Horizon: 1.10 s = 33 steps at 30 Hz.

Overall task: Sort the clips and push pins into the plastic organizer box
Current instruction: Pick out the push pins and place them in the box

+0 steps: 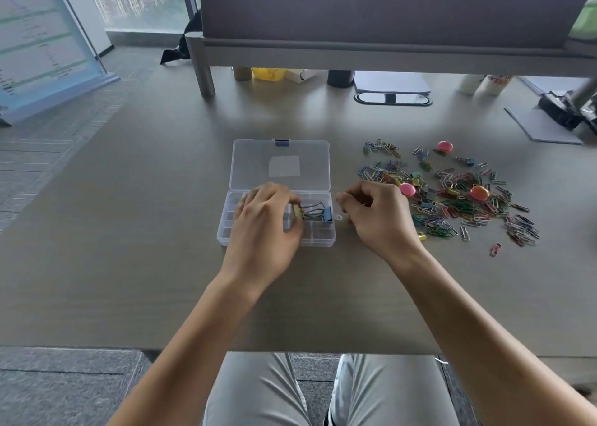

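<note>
**Binder clips going into the box, pile barely touched**

My left hand [263, 219] hovers over the organizer box [226, 235], fingers curled and pinching a gold binder clip [296, 213] by its body; a blue binder clip [328, 214] sits just beside it, wire handles overlapping, in a right-side compartment. My right hand [376, 214] is just right of the box, fingers curled in; whether it grasps anything I cannot tell. The lid [281, 164] lies flat open behind. The mixed pile [452, 196] of paper clips, small binder clips and round-headed pins [445, 146] sprawls to the right on the desk [129, 199].

Handling, my guess: binder clips are stiff, springy, light, so grip the painted body, not the wire loops, which swing. Paper clips are thin, slick and tangle together; pinch single ones at the pile's edge. Pins: take by the head, point away.
</note>
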Tool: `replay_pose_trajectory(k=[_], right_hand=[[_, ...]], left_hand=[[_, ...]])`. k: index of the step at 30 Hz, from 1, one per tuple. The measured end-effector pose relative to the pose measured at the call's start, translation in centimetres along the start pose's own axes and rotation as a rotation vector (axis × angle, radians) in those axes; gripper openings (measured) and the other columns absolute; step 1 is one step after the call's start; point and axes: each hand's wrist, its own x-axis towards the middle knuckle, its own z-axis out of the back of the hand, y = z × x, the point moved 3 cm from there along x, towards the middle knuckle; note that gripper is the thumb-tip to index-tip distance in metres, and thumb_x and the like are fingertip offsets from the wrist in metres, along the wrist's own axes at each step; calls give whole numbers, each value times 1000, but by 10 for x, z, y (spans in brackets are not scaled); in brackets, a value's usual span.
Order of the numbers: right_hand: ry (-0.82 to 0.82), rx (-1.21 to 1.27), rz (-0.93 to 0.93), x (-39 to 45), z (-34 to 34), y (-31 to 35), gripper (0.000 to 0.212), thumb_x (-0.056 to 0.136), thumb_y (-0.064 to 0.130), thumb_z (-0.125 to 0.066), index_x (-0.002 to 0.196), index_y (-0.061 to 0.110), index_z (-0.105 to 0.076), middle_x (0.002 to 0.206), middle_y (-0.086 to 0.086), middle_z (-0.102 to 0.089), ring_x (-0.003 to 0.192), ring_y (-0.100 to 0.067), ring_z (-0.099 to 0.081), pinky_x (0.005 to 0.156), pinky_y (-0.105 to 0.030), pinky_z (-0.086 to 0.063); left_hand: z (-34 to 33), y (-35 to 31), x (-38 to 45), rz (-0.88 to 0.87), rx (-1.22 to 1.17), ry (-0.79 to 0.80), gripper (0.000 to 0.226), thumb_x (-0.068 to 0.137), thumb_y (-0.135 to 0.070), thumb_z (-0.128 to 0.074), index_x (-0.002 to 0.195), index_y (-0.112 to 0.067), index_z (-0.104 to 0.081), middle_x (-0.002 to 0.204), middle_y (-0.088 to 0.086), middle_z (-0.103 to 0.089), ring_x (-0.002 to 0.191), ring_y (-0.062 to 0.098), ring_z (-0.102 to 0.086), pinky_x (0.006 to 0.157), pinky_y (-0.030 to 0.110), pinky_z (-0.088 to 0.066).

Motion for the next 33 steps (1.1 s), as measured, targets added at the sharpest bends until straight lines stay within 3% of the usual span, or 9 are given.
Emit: replay_pose_trajectory(k=[9,13,17,22,26,33], right_hand=[[-4,11,1,1,0,-5,19,93,27,-73,77,16,-74,65,7,-67,65,-14,-62,65,-30,-50],[-12,-22,12,1,-2,-8,19,92,29,-72,77,18,-74,66,7,-68,65,-11,-61,63,-26,-47],[-11,-27,28,1,-3,-9,18,93,29,-72,79,18,-74,67,7,-68,65,-10,-61,61,-24,-45],[-10,8,72,-4,6,-7,16,94,27,-73,80,18,-74,65,10,-66,64,-8,-61,61,-24,-47],[-88,13,91,-15,36,-14,12,94,22,-73,83,16,-75,65,10,-67,58,-2,-61,59,-15,-46],[-222,-99,45,-36,105,-52,4,92,23,-76,90,21,-78,82,11,-73,77,-7,-66,70,-22,-51]], left_hand=[[-5,-5,-6,24,53,41,37,89,-12,-67,126,-13,-65,136,7,-58,133,28,-48,112,50,-36],[-10,-11,-19,-4,118,79,36,93,-23,-61,129,-20,-63,145,5,-52,144,23,-36,119,53,-25],[-11,-13,-25,-4,141,73,32,96,-27,-50,124,-23,-65,140,5,-54,144,23,-36,119,55,-24],[-11,-19,-21,-5,157,69,32,95,-28,-54,124,-17,-63,144,7,-52,144,24,-36,118,55,-25],[-21,-41,-13,-55,130,82,38,94,-36,-50,123,-16,-64,139,6,-55,137,26,-43,115,53,-30],[-55,-94,-3,-140,84,154,44,94,-44,-47,125,-17,-65,137,5,-56,137,24,-43,114,52,-31]])
